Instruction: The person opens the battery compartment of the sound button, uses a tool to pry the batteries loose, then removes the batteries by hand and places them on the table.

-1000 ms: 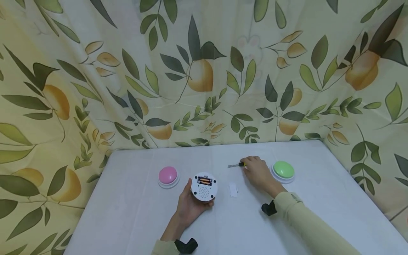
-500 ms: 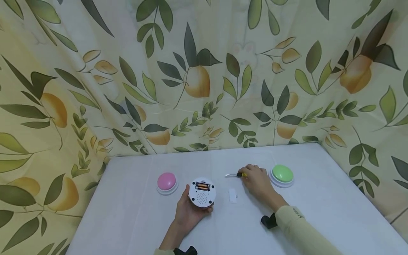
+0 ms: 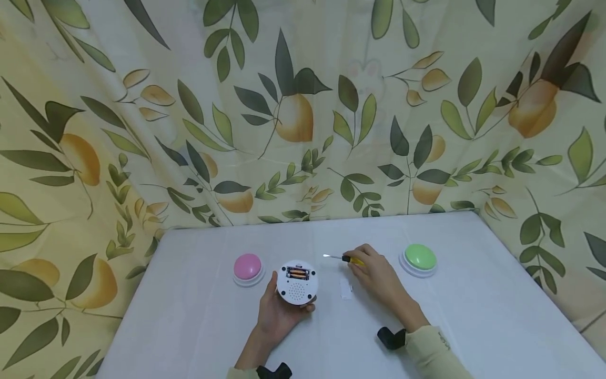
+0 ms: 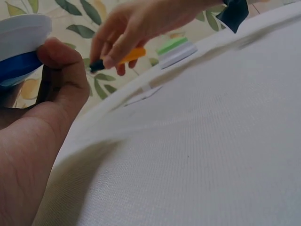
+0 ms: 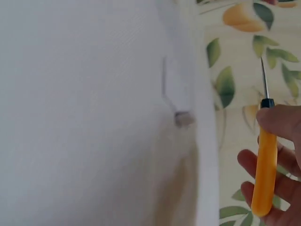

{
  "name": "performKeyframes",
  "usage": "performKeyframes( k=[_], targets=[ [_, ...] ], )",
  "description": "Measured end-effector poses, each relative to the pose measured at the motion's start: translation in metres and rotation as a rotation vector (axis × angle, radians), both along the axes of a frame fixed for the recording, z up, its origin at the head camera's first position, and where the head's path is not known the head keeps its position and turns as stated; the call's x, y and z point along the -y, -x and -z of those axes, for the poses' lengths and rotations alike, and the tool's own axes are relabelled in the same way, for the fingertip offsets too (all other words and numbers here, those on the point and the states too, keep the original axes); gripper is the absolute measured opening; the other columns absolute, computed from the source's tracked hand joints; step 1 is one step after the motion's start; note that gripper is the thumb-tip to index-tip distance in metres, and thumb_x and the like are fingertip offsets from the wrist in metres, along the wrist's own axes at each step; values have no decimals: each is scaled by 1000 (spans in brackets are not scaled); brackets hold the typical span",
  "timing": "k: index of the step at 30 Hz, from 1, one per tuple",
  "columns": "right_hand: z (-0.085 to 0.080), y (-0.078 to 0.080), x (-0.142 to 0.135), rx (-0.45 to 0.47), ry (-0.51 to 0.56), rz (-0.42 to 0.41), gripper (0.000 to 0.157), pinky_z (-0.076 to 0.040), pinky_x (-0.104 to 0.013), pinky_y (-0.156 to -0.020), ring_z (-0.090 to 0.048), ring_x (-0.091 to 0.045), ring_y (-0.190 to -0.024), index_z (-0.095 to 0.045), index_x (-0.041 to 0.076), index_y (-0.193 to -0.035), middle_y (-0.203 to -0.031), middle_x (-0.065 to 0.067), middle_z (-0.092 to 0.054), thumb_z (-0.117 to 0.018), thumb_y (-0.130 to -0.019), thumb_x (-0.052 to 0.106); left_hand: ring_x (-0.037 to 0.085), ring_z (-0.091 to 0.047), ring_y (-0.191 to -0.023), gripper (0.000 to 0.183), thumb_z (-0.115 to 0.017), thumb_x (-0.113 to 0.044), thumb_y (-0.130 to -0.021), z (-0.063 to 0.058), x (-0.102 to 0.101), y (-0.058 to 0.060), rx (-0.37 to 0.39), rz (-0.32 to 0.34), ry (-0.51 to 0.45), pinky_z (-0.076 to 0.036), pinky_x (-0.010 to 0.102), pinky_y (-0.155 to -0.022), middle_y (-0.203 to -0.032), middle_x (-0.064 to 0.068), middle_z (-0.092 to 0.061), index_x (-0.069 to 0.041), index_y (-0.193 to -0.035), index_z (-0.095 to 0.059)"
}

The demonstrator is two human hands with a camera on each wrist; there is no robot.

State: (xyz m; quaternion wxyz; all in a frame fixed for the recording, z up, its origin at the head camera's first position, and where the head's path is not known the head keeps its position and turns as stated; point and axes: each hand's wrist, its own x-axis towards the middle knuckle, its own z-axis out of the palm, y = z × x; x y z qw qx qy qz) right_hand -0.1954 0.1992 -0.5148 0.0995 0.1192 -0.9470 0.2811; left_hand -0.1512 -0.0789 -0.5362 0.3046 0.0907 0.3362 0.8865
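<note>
My left hand (image 3: 279,318) grips a round push button (image 3: 297,290) with its white underside turned up. Two batteries (image 3: 298,273) show in its uncovered compartment, above a patch of speaker holes. From the left wrist view, the button's blue dome (image 4: 21,66) faces down. To the right, my right hand (image 3: 381,276) holds a screwdriver (image 5: 265,169) by its yellow handle, thumb near the black collar. The metal tip points left toward the button, apart from it. A small white battery cover (image 3: 346,289) lies on the table below the right hand.
A pink push button (image 3: 248,267) stands on the white table (image 3: 189,316) at the left, and a green one (image 3: 420,257) at the right. Behind the table hangs a curtain (image 3: 293,158) printed with leaves and fruit.
My right hand has lifted the screwdriver from near the tabletop and brought it left, closer to the button. My left hand keeps the button in almost the same place.
</note>
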Motion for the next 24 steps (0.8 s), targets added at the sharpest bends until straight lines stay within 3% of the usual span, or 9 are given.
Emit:
performKeyframes(
  k=[5,12,17,24],
  targets=[
    [-12,-8,11,-48,77,-57,33,-56,-43,-90,-63,-19,-103,-74,21,-126,-116,1,-65,-77,-95,11,23,-53,-111,64,-15,-66,-107,-1,-1,2,25,-1,-10,-48,32,-89,-141,3,-52,-31,-160,-20],
    [-22,-21,21,-272,71,-154,39,-46,-36,-81,-59,-13,-94,-78,23,-120,-110,2,-66,-84,-86,5,22,-53,-110,65,-15,-66,-106,0,-2,0,34,-24,1,-48,31,-89,-141,2,-54,-31,-161,-19],
    [-25,-25,24,-380,24,-197,40,-44,-37,-80,-60,-13,-95,-79,25,-118,-106,3,-65,-85,-84,5,22,-53,-109,65,-15,-66,-107,1,-2,0,26,-36,6,-49,31,-89,-139,3,-53,-30,-161,-19],
    [-30,-27,25,-417,-43,-232,43,-41,-36,-80,-62,-15,-98,-79,30,-119,-105,3,-63,-84,-84,6,24,-55,-108,61,-9,-59,-109,2,-2,2,27,-48,17,-50,32,-89,-137,3,-55,-27,-160,-18]
  ],
)
